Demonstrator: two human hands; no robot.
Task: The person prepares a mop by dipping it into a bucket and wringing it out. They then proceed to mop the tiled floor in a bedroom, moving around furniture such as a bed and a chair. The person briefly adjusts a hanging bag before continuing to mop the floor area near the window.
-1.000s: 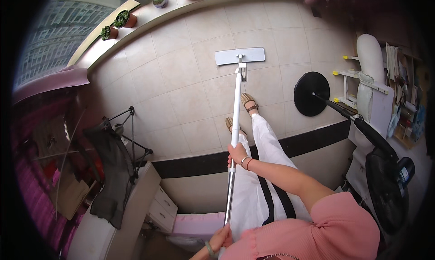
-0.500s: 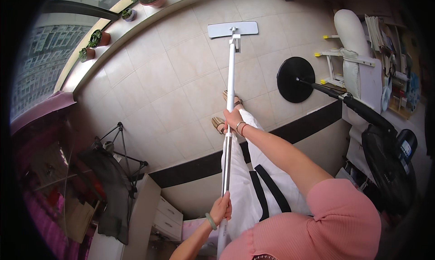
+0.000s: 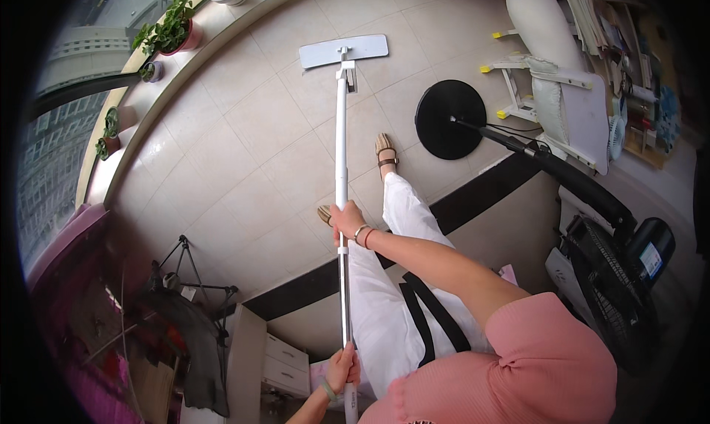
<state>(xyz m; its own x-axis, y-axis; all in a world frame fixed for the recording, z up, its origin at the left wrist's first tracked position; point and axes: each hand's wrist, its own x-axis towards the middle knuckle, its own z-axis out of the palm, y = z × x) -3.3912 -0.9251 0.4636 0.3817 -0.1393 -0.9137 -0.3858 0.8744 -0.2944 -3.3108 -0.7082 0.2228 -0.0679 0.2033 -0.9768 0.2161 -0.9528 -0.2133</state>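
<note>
A flat mop [image 3: 342, 139] with a long white and silver pole runs up the middle of the view. Its white rectangular head [image 3: 318, 53] lies flat on the tiled floor at the far end. My right hand [image 3: 345, 221] is wrapped round the pole about halfway along. Lower down, near my body, my left hand [image 3: 342, 368] grips the pole close to its near end. Fingers of both hands are closed on it. My feet, in striped sandals [image 3: 383, 144], stand on either side of the pole, the right one farther forward.
Right of the mop stands a black floor fan [image 3: 617, 276] on a round base [image 3: 450, 119]. Beyond it are a white folded stand [image 3: 521, 91] and shelves of papers [image 3: 592, 28]. Potted plants [image 3: 174, 28] line the window sill at left; a folding chair [image 3: 196, 335] stands lower left.
My right foot has stepped forward and the view has shifted right. The mop head now shows farther left and has turned slightly. Both hands keep their hold on the pole.
</note>
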